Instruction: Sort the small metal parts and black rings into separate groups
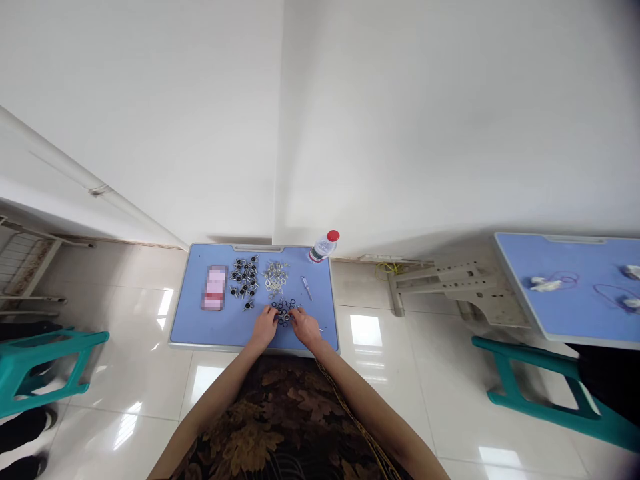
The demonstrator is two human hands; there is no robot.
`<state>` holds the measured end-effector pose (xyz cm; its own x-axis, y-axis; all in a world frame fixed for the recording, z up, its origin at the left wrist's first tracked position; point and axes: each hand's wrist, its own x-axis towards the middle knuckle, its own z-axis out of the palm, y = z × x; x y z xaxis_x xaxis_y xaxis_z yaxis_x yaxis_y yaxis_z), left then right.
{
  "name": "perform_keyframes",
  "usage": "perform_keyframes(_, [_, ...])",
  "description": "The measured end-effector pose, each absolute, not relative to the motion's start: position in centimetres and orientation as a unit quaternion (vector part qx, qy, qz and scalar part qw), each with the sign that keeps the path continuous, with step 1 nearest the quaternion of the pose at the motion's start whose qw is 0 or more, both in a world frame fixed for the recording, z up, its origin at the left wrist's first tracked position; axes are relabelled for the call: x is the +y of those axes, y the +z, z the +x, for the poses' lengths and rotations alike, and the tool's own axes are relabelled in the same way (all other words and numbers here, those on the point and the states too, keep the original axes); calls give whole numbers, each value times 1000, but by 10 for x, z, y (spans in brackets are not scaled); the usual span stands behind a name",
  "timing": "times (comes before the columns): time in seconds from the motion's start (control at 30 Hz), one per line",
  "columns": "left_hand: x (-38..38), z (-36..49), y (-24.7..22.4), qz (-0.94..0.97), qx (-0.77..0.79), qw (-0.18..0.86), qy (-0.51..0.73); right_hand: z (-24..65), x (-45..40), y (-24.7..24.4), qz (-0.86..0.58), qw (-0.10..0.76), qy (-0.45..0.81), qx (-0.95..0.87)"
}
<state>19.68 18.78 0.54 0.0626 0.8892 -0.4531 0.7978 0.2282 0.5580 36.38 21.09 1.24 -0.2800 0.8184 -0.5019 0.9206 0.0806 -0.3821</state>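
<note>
My left hand (263, 325) and my right hand (305, 327) rest close together at the near edge of a blue desktop (200, 333), fingertips toward each other. Between them lies a cluster of small black rings (283, 312), which both hands touch or nearly touch. Whether either hand holds a ring is too small to tell. Farther off lie a group of black-and-metal parts (244, 277) and a heap of small silver fittings (275, 277). A small screwdriver (306, 287) lies to the right, and a blurred pink-and-white packet (215, 288) lies at the left.
A plastic water bottle with a red cap (324, 247) stands at the desk's far edge against a white wall (400, 120). Teal stools (40, 363) stand on both sides on glossy tile. Another blue desk (570, 287) at right holds white objects and wires.
</note>
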Motion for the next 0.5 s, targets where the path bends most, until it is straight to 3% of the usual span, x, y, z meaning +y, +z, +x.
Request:
perform_keyframes(0.17, [174, 190, 5, 594, 702, 389, 54, 357, 216, 11, 546, 123, -296, 774])
perform_keyframes(0.5, [153, 186, 10, 570, 718, 392, 70, 359, 226, 7, 529, 126, -297, 785])
